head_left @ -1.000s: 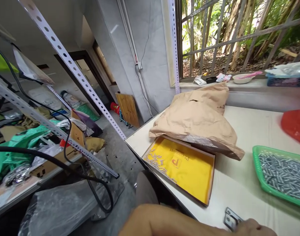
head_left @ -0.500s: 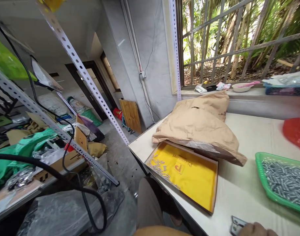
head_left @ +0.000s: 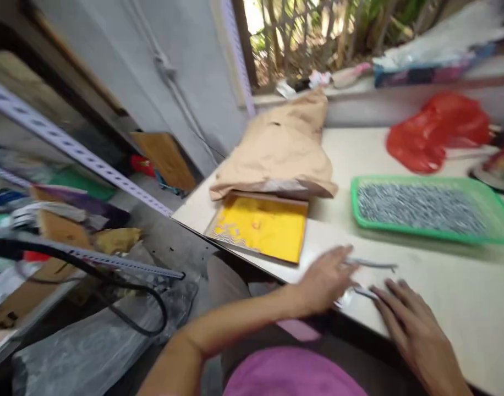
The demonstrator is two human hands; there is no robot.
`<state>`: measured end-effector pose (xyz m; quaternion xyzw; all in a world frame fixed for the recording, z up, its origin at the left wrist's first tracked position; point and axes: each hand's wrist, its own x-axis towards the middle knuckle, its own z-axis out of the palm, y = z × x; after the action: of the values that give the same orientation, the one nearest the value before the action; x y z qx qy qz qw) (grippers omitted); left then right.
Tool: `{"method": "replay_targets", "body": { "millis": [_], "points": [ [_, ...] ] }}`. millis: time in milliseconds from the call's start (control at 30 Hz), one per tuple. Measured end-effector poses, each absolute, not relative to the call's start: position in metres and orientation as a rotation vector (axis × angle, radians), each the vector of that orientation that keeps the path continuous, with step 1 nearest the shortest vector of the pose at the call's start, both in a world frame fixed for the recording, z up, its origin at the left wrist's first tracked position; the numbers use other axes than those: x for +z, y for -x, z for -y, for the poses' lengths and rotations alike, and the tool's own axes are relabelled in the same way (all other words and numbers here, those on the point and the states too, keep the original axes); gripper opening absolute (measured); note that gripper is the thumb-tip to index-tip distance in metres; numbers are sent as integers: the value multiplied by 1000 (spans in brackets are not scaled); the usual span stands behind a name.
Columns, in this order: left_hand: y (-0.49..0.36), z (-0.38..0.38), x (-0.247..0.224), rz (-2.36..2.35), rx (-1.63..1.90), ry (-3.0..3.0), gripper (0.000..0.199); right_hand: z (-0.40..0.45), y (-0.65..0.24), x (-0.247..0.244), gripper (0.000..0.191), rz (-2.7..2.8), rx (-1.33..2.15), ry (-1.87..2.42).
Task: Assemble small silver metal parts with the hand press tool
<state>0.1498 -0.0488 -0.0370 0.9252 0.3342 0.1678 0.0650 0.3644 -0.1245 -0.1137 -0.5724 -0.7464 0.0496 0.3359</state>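
My left hand (head_left: pixel 324 281) reaches over the table edge, its fingers closed on the near end of a thin grey metal strip (head_left: pixel 376 265). Motion blur hides the strip's exact kind. Just below lies a second, shorter grey metal piece (head_left: pixel 364 293), close to the left fingers. My right hand (head_left: pixel 417 333) rests on the tabletop with its fingers stretched out, the fingertips at the right end of that shorter piece. Left of my hands is a shallow tray with a yellow bottom (head_left: pixel 272 231), holding small silver screw-like pieces (head_left: pixel 229 234) along its left side.
A green basket (head_left: pixel 412 235) of small grey metal pieces (head_left: pixel 417 209) stands on the white table (head_left: pixel 450 291). A brown paper bag (head_left: pixel 277 148) overlaps the tray's back edge. Farther back lies a red plastic bag (head_left: pixel 437 132). A black cable (head_left: pixel 111 275) hangs at left.
The view has swung right and down. Both hands are now in sight over the table; earlier only part of one hand showed, beside a metal plate at the bottom edge.
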Motion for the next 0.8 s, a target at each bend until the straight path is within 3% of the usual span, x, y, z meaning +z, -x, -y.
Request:
{"method": "replay_targets", "body": {
  "millis": [167,400,667,800],
  "points": [
    [-57,11,-9,-1501,656,-2583,26,124,-361,-104,34,1929,139,1622],
    [50,-21,14,-2384,-79,-2146,32,122,-359,-107,32,1947,85,1568],
    [44,-25,13,-2411,-327,-1934,39,117,-352,-83,25,1931,122,1666],
    [67,-47,-4,-2316,-121,-2118,28,102,-349,-60,27,1998,152,1718]
  ]
}}
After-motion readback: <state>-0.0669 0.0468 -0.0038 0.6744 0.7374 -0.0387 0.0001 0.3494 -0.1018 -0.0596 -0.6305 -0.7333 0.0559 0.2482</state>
